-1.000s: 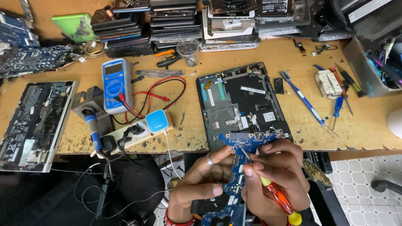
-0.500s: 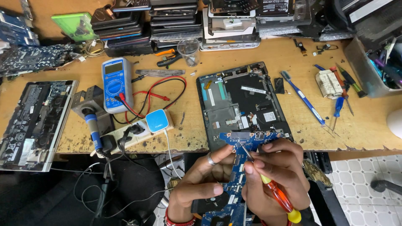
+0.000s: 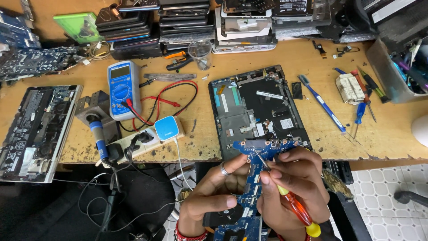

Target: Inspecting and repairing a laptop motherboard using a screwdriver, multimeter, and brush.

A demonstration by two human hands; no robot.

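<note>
So the wooden workbench (image 3: 370, 134) is a proper mess. Biggest thing on it is the opened laptop shell (image 3: 256, 109) lying flat in the middle, dark inside with little labels and a bare tray showing. Further left there's another gutted laptop (image 3: 33, 131) hanging over the bench edge, and a blue multimeter (image 3: 122, 89) with red and black leads looping beside it. A blue toothbrush (image 3: 322, 103) lies just right of the shell.

The main thing is the blue circuit board (image 3: 261, 167), held up off the bench just in front of the shell's near edge. It's long and narrow, packed with small connectors and chips, with a round black fan at its lower end.

Left hand (image 3: 214, 196) is curled around the board's left side, ring on one finger, thumb pressed by the fan, gripping it firmly. Right hand (image 3: 292, 178) is closed around a screwdriver (image 3: 290, 201) with a red and yellow handle, fingers pinching near the shaft, the metal tip touching the board's upper part.
</note>
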